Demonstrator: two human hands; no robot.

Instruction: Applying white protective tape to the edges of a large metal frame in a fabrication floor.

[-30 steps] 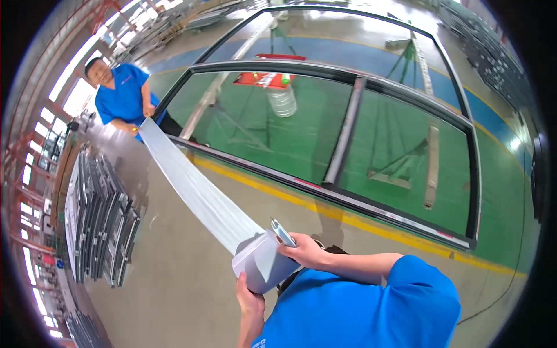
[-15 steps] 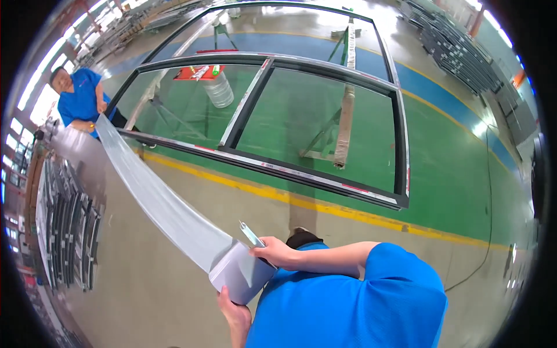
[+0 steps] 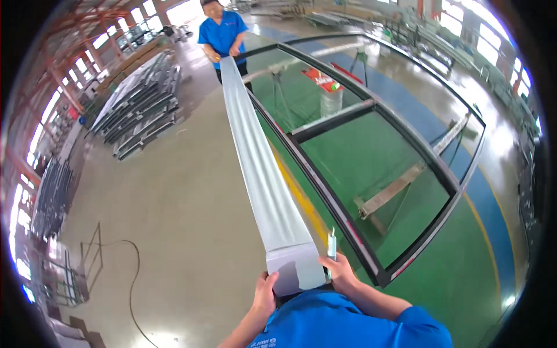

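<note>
A wide roll of pale grey film [image 3: 297, 272] sits close to my chest, held between both hands. My left hand [image 3: 264, 294] grips its left end. My right hand [image 3: 341, 271] grips the right end and also holds a small utility knife [image 3: 332, 248] pointing up. A long strip of film [image 3: 250, 148] stretches from the roll to a co-worker in a blue shirt [image 3: 221, 33], who holds its far end with both hands. The strip runs along the left edge of a large dark window frame [image 3: 325, 191].
The window frame rests on trestles [image 3: 394, 191] over a green floor. Stacks of metal profiles [image 3: 142, 110] lie on the grey floor to the left. A cable [image 3: 130, 278] curls across the floor at lower left. More racks [image 3: 52, 197] line the far left wall.
The view has swung so the film strip now runs straight ahead rather than off to the left. The roll stays between my hands and the strip looks tauter and longer.
</note>
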